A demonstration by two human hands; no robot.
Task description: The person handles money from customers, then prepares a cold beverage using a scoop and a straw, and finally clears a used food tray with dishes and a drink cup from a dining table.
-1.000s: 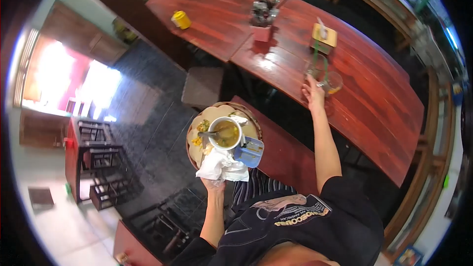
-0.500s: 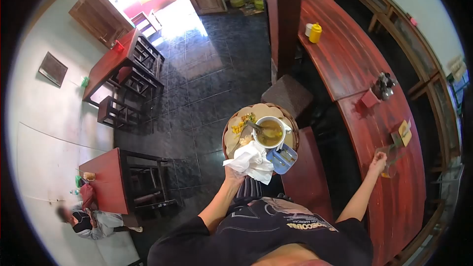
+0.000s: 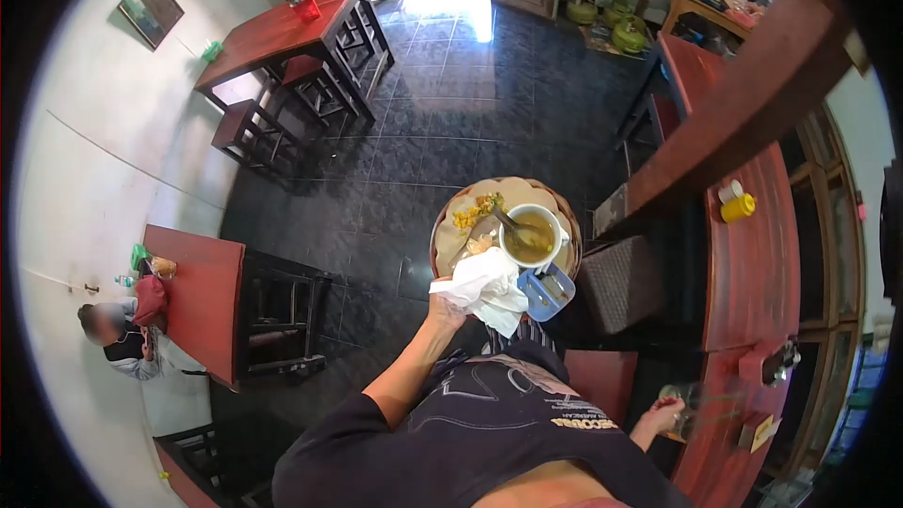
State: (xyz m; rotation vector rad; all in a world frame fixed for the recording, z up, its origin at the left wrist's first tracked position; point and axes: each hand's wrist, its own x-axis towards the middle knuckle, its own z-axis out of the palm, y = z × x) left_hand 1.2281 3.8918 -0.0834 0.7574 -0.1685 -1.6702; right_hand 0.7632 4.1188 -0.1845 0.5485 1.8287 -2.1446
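My left hand (image 3: 448, 309) is closed on the near edge of a round woven plate (image 3: 576, 237) lined with brown paper. On the plate are a white cup (image 3: 561, 237) of yellowish broth, a spoon (image 3: 506, 218) leaning in it, and yellow-green food scraps (image 3: 478, 211). Crumpled white tissues (image 3: 487, 290) cover the near side, close to my fingers. A small blue plastic dish (image 3: 546, 293) sits at the near right edge of the plate. Low at the right, my right hand (image 3: 664, 414) is closed on a clear glass (image 3: 689, 406), which looks blurred, beside the long table.
A long red-brown table (image 3: 752, 296) runs along the right, with a yellow bottle (image 3: 738, 208). A slanting-looking wooden pillar (image 3: 743, 108) and a dark stool (image 3: 623, 284) stand near the plate. At left, a person (image 3: 118, 334) sits by a red table (image 3: 193, 296). Dark tiled floor (image 3: 423, 155) lies ahead.
The view has turned and advanced, so the pillar and stool now sit closer at right. My right hand has drawn the glass back from over the long table. My left hand still holds the plate.
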